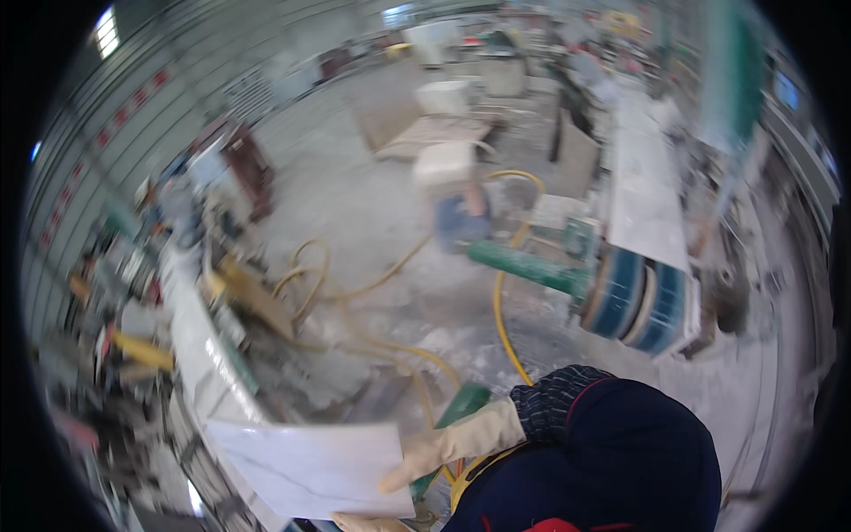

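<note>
A white marble slab (306,465) with faint grey veins is tilted in front of me at the lower left. My right hand (417,461), in a cream rubber glove, grips the slab's right edge, its thumb lying over the face. At the slab's lower edge, my left hand (368,523) shows only in part, in a similar glove. It is closed against that edge, with most of its fingers hidden by the slab and the picture's rim. The slab's far left corner lies over or close to a long pale bench edge (208,355); contact is unclear.
A yellow hose (501,310) loops across the dusty floor. To the right stands a machine with blue-banded rollers (616,293) and a green cylinder (523,266) jutting out. Stone blocks, including a white one (443,164), stand ahead. Clutter lines the left side.
</note>
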The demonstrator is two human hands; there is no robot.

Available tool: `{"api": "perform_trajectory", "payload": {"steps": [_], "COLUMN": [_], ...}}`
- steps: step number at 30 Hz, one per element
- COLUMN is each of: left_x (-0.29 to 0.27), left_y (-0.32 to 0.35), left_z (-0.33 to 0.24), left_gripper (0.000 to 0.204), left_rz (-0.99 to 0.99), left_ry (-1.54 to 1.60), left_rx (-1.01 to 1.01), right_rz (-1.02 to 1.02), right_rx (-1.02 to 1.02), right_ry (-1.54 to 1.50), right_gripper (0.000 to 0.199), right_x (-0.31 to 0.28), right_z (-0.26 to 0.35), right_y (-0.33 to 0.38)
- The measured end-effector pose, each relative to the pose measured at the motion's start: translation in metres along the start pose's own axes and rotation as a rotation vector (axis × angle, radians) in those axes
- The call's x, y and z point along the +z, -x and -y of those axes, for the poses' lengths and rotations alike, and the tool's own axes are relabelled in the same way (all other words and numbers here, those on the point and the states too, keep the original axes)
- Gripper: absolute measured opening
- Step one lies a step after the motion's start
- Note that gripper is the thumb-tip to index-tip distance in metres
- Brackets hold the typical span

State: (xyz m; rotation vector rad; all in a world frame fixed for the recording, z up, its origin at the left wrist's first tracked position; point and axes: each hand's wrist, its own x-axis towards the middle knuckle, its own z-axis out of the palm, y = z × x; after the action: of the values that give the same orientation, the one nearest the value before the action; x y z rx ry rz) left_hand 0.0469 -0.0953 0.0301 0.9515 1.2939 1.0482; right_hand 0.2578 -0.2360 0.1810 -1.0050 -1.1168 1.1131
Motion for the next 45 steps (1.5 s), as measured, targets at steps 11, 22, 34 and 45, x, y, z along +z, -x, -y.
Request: {"api": "perform_trajectory", "payload": {"steps": [11, 22, 34, 45], "left_x": [0.248, 0.329, 0.378, 0.407], "left_y": [0.146, 0.323, 0.383, 0.406], "left_z": [-0.051, 0.067, 0.104, 0.135], "left_gripper": [0.057, 0.042, 0.039, 0.045], "left_rz": [1.461, 2.017, 1.966, 1.733], "left_ry": [-0.026, -0.515, -0.72, -0.655], "left_rx": [-0.576, -0.377, -0.107, -0.397], "right_rz": [-1.124, -1.636, -1.586, -1.7], "right_rx": [-0.04, -0.219, -0.584, -0.697], "right_ry": [-0.118, -0.463, -0.993, -1.073], "right_gripper": [0.047, 0.041, 0.043, 0.05], "right_x": [-0.095, -0.058, -0.1, -0.151], "right_z": [-0.034, -0.062, -0.178, -0.209], "right_y": [0.241, 0.423, 0.488, 0.505]}}
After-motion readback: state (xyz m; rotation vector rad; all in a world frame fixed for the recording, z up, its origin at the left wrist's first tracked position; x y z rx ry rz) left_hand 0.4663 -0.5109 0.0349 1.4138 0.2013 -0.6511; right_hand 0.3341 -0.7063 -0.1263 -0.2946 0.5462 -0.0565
